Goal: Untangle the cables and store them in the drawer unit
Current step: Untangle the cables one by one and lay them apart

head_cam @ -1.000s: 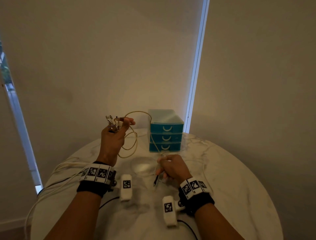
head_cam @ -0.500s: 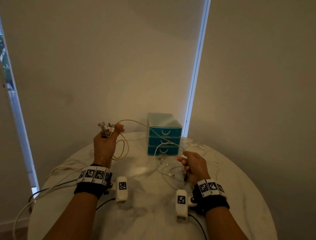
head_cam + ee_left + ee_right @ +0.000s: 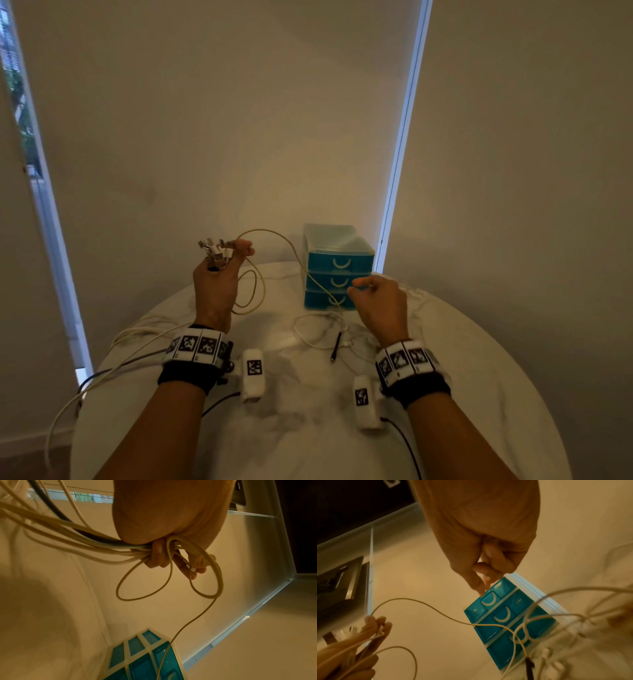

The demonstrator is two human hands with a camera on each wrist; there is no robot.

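My left hand (image 3: pixel 222 263) is raised over the table's left side and grips a bundle of pale cables (image 3: pixel 85 543), whose plug ends (image 3: pixel 212 248) stick up above the fist. A thin yellowish cable (image 3: pixel 274 234) arcs from that hand, passes the teal three-drawer unit (image 3: pixel 337 263) and drops to the table in front of it. All three drawers look closed. My right hand (image 3: pixel 373 298) hovers at the drawer fronts with its fingers curled and holds nothing; in the right wrist view the right hand (image 3: pixel 484 574) has its fingertips near the top drawer (image 3: pixel 488 600).
Loose white cables (image 3: pixel 318 329) and a black-tipped plug (image 3: pixel 336 346) lie on the round marble table (image 3: pixel 479 377) before the drawers. More cables (image 3: pixel 102 370) trail from my left hand off the table's left edge. Wall and blinds stand close behind.
My right hand has let go of the cable it held, leaving the black-tipped end on the table, and has risen forward to the drawer fronts. The left hand stays raised with its bundle.
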